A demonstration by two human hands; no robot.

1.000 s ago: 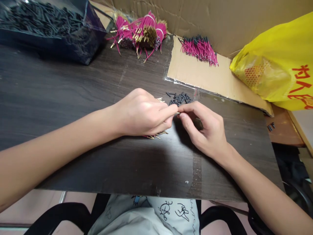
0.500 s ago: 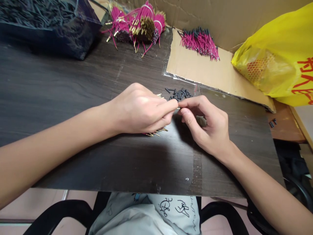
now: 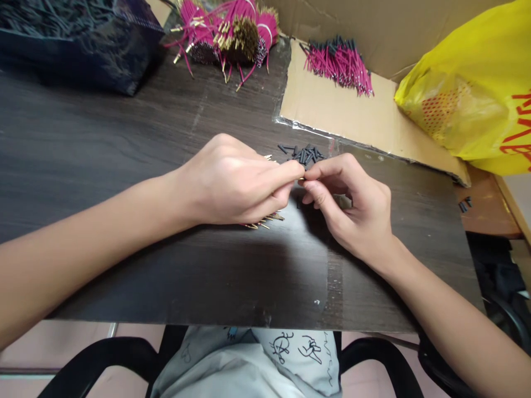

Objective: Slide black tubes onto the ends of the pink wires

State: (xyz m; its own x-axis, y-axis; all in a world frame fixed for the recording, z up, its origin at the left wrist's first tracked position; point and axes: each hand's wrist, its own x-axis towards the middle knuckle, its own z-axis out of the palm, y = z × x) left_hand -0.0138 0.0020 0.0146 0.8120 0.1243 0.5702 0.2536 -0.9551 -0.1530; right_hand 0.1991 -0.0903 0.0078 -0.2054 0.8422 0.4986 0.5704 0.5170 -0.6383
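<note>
My left hand is closed, its thumb and forefinger pinched around a wire with a gold terminal, of which only the bright tip shows. Meeting it at the fingertips, my right hand is also closed in a pinch; what lies between its fingers is hidden. Beneath my left hand several pink wires with gold ends stick out on the table. Just behind the fingertips lies a small pile of short black sleeves.
At the back stand bundles of pink wires. Pink wires with black ends lie on a cardboard sheet. A dark container of black sleeves is at the back left, a yellow bag at the right. The dark table ends before my lap.
Both hands stay pinched together at nearly the same spot, with less of the gold tip showing between them. The right fingers have shifted slightly. The view has tilted a little.
</note>
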